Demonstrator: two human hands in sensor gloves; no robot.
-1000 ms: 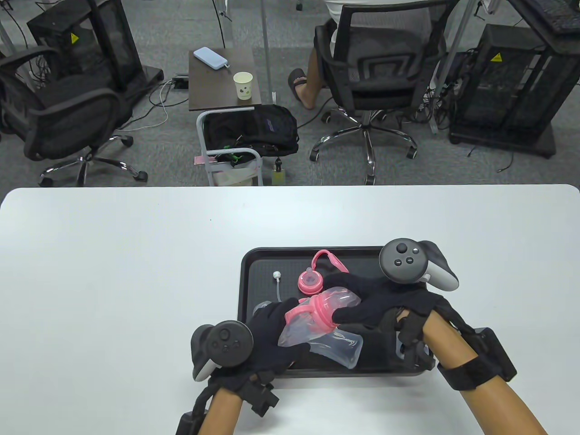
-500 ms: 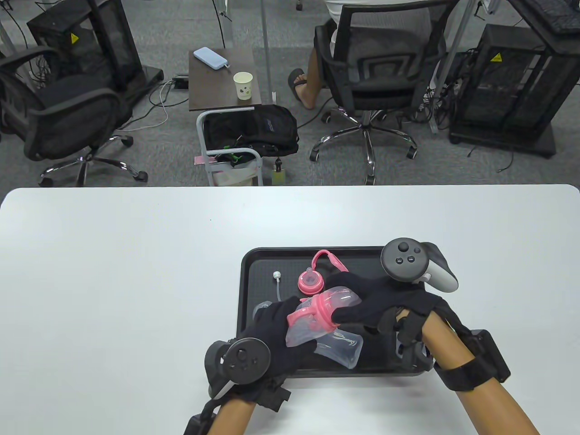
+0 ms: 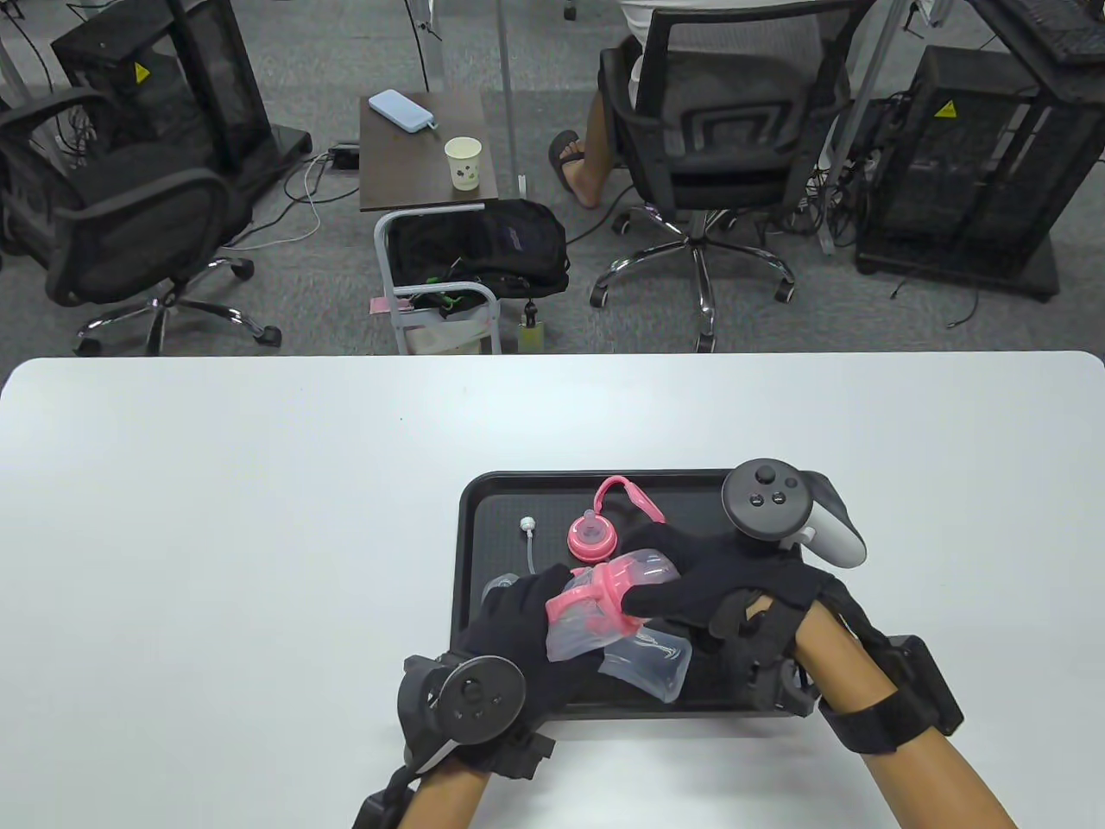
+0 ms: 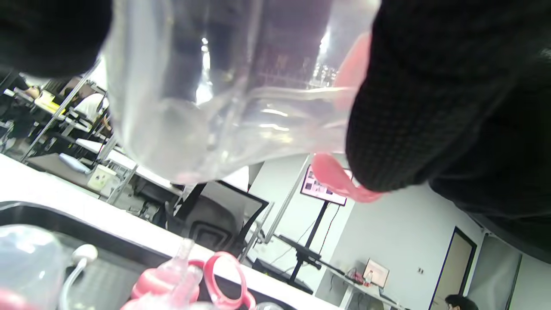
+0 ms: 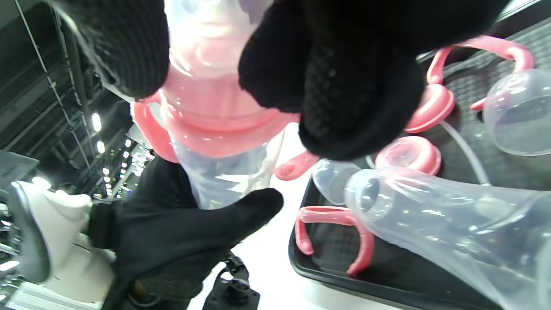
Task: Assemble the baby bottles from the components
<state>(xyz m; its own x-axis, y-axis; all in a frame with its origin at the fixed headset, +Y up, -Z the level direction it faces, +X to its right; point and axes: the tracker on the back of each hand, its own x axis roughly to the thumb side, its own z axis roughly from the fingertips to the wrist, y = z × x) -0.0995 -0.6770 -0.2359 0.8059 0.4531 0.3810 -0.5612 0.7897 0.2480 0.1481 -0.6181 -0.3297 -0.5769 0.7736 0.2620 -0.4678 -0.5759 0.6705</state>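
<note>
My left hand (image 3: 527, 635) grips the clear body of a baby bottle (image 3: 574, 635) held above the black tray (image 3: 470, 553). My right hand (image 3: 691, 591) grips the bottle's top end, at the clear cap (image 3: 652, 570) and pink handled collar (image 3: 604, 596). The right wrist view shows the pink collar (image 5: 215, 125) on the clear body, with my left hand (image 5: 189, 237) below it. The left wrist view shows the clear bottle body (image 4: 224, 86) close up. A second clear bottle body (image 3: 647, 661) lies on the tray under the hands.
On the tray lie a pink lid with spout and loop strap (image 3: 596, 531), a white straw with a ball end (image 3: 528, 540), a clear cap (image 5: 516, 112) and a loose pink handle ring (image 5: 335, 232). The tray sits near the white table's (image 3: 216, 518) front edge.
My left hand has turned and drawn back toward me, its tracker moving right and down. The bottle has shifted slightly. My right hand has stayed at the bottle's top.
</note>
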